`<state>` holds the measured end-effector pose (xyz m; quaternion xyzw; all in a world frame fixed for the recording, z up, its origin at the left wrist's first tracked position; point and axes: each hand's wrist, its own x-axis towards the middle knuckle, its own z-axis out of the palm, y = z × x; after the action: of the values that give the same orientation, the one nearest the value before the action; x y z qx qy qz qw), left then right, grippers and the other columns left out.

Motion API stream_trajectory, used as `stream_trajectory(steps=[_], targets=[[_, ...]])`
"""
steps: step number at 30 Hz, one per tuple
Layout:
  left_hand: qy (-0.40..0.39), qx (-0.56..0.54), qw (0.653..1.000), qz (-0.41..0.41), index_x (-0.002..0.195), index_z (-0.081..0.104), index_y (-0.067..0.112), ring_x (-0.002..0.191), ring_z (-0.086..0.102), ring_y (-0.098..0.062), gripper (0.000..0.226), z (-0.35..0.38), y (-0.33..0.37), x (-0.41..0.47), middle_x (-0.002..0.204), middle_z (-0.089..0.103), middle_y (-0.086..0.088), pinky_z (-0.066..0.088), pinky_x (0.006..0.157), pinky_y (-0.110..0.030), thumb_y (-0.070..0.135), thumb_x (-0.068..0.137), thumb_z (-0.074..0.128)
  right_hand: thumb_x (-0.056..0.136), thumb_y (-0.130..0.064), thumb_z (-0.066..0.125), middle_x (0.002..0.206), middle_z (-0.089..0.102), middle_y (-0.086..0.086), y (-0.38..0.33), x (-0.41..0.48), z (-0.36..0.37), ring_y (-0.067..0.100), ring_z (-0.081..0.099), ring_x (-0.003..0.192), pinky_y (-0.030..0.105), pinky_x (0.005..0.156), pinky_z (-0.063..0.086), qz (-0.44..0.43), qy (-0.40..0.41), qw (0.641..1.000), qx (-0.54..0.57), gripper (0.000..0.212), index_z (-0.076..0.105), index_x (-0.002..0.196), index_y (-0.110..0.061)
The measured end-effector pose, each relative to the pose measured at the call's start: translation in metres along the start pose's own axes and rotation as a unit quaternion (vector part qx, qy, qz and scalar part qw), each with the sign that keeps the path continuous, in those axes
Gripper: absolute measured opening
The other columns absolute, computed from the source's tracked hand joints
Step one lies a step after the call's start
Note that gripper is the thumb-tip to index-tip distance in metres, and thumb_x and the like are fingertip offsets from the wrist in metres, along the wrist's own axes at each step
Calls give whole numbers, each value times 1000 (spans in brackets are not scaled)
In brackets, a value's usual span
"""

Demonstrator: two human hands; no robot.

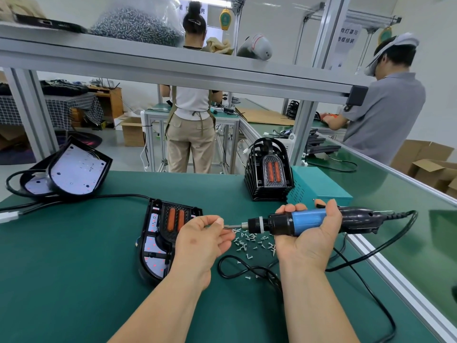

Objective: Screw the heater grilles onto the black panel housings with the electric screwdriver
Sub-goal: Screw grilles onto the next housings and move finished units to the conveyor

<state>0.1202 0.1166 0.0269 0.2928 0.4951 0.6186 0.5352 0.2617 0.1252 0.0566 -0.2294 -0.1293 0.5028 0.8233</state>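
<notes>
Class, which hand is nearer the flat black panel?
Left. The left hand sits at the black panel's right edge; the right hand, gripping the screwdriver, is further right.

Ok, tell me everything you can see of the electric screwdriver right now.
The electric screwdriver has a blue plastic-looking barrel, black rear and collar, and a thin metal bit. It is held horizontal above the green table, bit pointing left, gripped by the right hand. The left hand pinches the bit's tip. A black cable trails from its rear.
</notes>
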Motion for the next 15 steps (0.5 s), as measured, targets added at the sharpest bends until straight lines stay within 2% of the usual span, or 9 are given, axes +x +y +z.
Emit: stream_trajectory(steps=[2,6,9,15], targets=[[-12,4,1000,-9,98,61,7,60,72,-10,5,0,1,-1,73,72,-7,54,50,-18,10,99,58,98,-40,54,78,52,5,-1,1,-1,24,50,71,42,82,43,9,-7,1000,3,20,54,92,-21],[-28,20,999,-24,94,61,9,56,71,-9,6,0,3,-3,62,72,-3,53,49,-18,11,99,58,95,-38,56,71,51,3,-2,5,0,20,51,61,35,69,48,20,-15,1000,19,19,54,88,-21],[-26,40,999,-20,94,61,10,55,70,-9,7,-1,3,-2,66,71,-5,53,49,-18,11,100,57,94,-36,59,63,51,0,-1,9,0,18,51,52,28,61,51,21,-26,998,55,20,55,81,-21],[-26,55,998,-10,97,62,11,57,71,-9,7,2,0,-2,74,71,-7,52,49,-17,14,100,57,89,-36,63,63,53,1,4,12,-3,18,53,52,30,60,53,-3,-42,998,54,18,61,78,-22]])
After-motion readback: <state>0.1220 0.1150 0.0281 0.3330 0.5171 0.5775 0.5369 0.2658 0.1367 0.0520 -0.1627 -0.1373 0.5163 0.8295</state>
